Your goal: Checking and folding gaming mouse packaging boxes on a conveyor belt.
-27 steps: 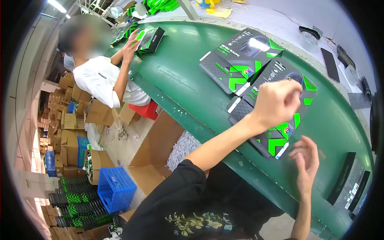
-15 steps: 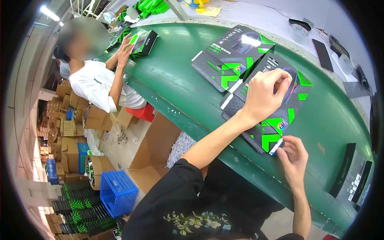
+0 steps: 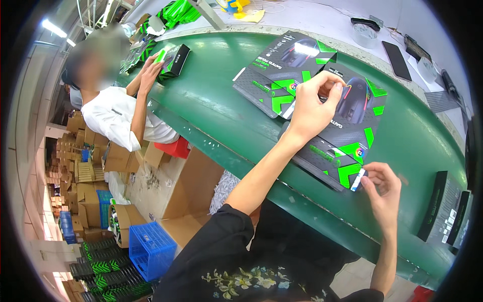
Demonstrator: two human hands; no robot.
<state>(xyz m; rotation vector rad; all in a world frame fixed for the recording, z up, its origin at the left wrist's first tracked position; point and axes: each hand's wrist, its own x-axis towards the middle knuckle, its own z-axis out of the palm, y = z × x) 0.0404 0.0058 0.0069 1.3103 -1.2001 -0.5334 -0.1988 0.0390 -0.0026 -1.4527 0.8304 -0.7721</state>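
Note:
Two black-and-green computer mouse boxes lie flat on the green worktop [image 3: 211, 65]. The nearer mouse box [image 3: 347, 136] carries a printed picture of a mouse. Above its far left part hovers my left hand [image 3: 317, 103], thumb and fingertips pinched together; whatever is between them is too small to make out. At the box's near right corner, my right hand [image 3: 385, 194] grips the edge between thumb and fingers, beside a white sticker [image 3: 358, 179]. The second mouse box [image 3: 282, 70] sits just behind and to the left, partly covered by my left hand.
Flat black boxes [image 3: 440, 209] lie at the right. A co-worker [image 3: 118, 108] handles another box [image 3: 176, 61] at far left. A phone [image 3: 396, 59] and a plastic cup [image 3: 363, 35] rest on the white ledge. A cardboard carton [image 3: 188, 196] and a blue crate [image 3: 151, 249] stand below the worktop.
The nearer mouse box has shifted slightly right with my right hand at its corner. My left hand has moved left, uncovering more of the printed mouse.

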